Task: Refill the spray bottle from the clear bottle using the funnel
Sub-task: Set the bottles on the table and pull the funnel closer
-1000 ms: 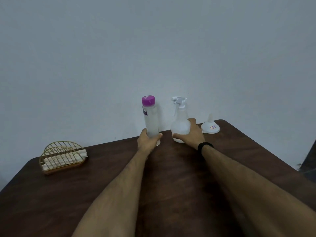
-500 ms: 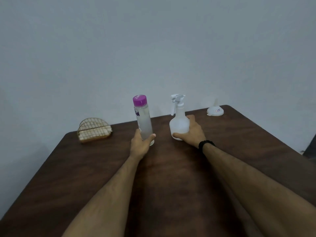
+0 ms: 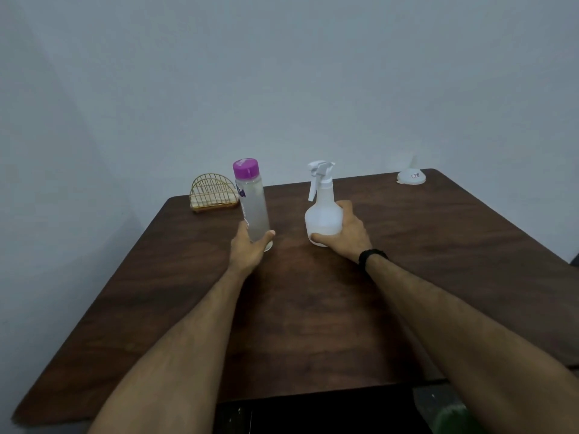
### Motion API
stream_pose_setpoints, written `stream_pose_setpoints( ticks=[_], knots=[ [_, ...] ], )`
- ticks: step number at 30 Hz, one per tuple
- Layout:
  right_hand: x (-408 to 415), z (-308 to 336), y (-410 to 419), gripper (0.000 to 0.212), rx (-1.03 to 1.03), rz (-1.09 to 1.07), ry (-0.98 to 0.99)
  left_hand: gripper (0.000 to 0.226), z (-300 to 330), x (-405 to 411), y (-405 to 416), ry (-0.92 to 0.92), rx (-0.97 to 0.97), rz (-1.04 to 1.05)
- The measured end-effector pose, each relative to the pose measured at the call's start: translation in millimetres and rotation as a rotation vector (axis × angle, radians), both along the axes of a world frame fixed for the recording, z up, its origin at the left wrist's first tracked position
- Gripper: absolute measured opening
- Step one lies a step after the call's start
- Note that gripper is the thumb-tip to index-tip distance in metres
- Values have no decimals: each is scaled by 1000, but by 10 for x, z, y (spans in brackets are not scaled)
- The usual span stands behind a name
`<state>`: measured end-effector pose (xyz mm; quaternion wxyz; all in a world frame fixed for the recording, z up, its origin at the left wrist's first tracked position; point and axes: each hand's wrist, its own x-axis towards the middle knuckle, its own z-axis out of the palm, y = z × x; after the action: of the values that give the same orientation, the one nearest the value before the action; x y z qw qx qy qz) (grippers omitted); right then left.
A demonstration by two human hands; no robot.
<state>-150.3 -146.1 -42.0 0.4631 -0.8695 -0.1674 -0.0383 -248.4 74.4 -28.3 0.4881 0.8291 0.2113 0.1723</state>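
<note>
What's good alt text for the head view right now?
Seen from above, a person's left hand grips a clear bottle with a purple cap and the right hand grips a white spray bottle, both upright on a dark wooden table. A white funnel sits mouth-down at the far right corner; a gold wire napkin holder stands far left.

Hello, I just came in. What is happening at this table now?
A person stands at a dark brown wooden table with both hands on bottles. The left hand grips the base of a clear plastic bottle with a purple cap. The right hand holds a white translucent spray bottle, its trigger head on. A small white funnel sits upside down, untouched, at the far right corner. A gold wire napkin holder stands far left. No pouring has begun.
</note>
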Motion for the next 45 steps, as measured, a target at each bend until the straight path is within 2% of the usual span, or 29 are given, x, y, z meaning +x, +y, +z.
stream_pose_setpoints(
  ticks=[3,5,7,8,10,13,15,17,22,27,31,34,41,43,45],
  knots=[
    [-70,17,-8,99,-13,20,18,80,25,-95,-76,47,-4,82],
    [-110,37,-58,119,-4,70,73,90,42,-213,-231,72,47,242],
    [-162,54,-133,137,23,146,137,86,19,-371,-462,33,226,369],
    [-181,58,-185,138,37,167,157,80,-7,-444,-589,0,342,373],
    [-183,68,-337,121,69,145,177,63,-67,-538,-832,-36,565,240],
    [-113,100,-662,100,32,44,183,42,-114,-517,-1142,-65,696,-225],
    [-40,104,-910,93,-81,3,172,52,-116,-433,-1322,-55,769,-496],
    [30,77,-1155,88,-239,-6,156,67,-115,-314,-1492,16,796,-651],
    [240,1,-1713,84,-559,-64,77,76,-155,121,-1818,228,855,-731],
    [601,43,-1950,88,-586,-95,82,85,-97,688,-2032,344,843,-719],
    [1019,38,-1922,92,-483,-137,114,88,-78,1170,-2095,390,824,-645],
    [1381,70,-1823,95,-276,-191,120,86,-84,1489,-2130,400,815,-575],
    [2236,85,-1642,87,144,-361,101,87,-322,1677,-2109,319,872,-514],
    [2425,121,-1635,100,192,-393,126,86,-331,1682,-2107,304,881,-506],
    [2580,136,-1636,100,166,-382,121,87,-345,1680,-2119,297,877,-504]
  ],
)
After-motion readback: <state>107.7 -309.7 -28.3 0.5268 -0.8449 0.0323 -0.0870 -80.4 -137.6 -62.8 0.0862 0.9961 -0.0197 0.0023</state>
